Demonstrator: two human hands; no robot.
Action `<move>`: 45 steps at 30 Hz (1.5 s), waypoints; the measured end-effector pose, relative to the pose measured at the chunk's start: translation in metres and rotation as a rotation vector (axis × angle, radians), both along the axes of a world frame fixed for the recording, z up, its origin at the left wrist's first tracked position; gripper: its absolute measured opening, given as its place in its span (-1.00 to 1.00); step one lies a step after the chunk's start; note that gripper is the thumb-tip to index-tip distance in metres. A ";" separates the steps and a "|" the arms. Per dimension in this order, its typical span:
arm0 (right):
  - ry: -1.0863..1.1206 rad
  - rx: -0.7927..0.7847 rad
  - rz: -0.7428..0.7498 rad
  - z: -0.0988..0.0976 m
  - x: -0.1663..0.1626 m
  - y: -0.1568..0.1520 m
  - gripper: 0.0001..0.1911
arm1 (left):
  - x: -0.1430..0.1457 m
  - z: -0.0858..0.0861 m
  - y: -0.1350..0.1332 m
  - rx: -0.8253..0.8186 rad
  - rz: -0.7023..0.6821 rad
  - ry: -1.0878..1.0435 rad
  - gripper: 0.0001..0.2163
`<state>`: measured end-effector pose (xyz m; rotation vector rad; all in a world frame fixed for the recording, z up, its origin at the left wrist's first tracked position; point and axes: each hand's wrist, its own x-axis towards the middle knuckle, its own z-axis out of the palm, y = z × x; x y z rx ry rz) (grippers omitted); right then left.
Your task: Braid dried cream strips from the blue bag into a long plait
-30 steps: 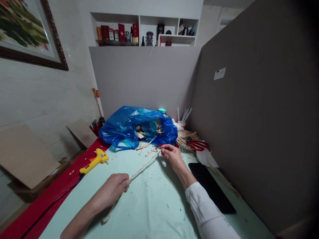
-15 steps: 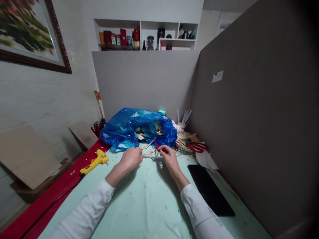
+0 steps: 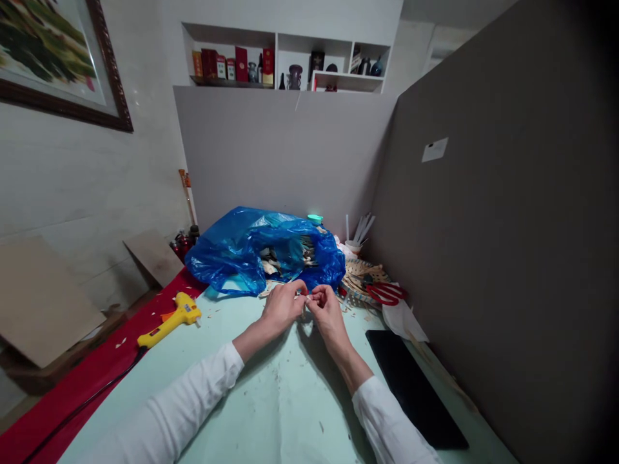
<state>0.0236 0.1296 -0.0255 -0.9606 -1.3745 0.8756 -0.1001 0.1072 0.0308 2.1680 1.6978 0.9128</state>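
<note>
My left hand [image 3: 283, 306] and my right hand [image 3: 327, 310] meet fingertip to fingertip over the pale green table cover [image 3: 271, 399], just in front of the blue plastic bag [image 3: 242, 248]. Both are pinched shut on a thin pale strip [image 3: 304, 303], now gathered small between the fingers and mostly hidden. Both arms wear white sleeves. The bag lies open with dark and pale bits inside.
A yellow glue gun [image 3: 167, 320] with a black cord lies on the left by the red cloth [image 3: 72, 393]. Red scissors [image 3: 387, 293] rest on woven material at the right. A black tablet [image 3: 416, 380] lies near the grey partition. A cup of sticks [image 3: 355, 240] stands behind.
My left hand has travelled from the near end of the stretched-out strip up to my right hand. The strip is now bunched between both hands.
</note>
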 end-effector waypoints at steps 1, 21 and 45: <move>0.000 -0.005 -0.021 -0.001 -0.002 0.000 -0.79 | 0.000 -0.002 0.000 0.008 0.004 -0.037 -0.78; -0.416 0.210 -0.176 0.015 -0.001 -0.022 -0.89 | -0.019 -0.008 0.017 -0.230 -0.258 -0.431 -0.85; -0.688 0.192 -0.002 0.022 0.002 -0.031 -0.77 | -0.025 -0.012 0.009 -0.335 -0.533 -0.438 -0.95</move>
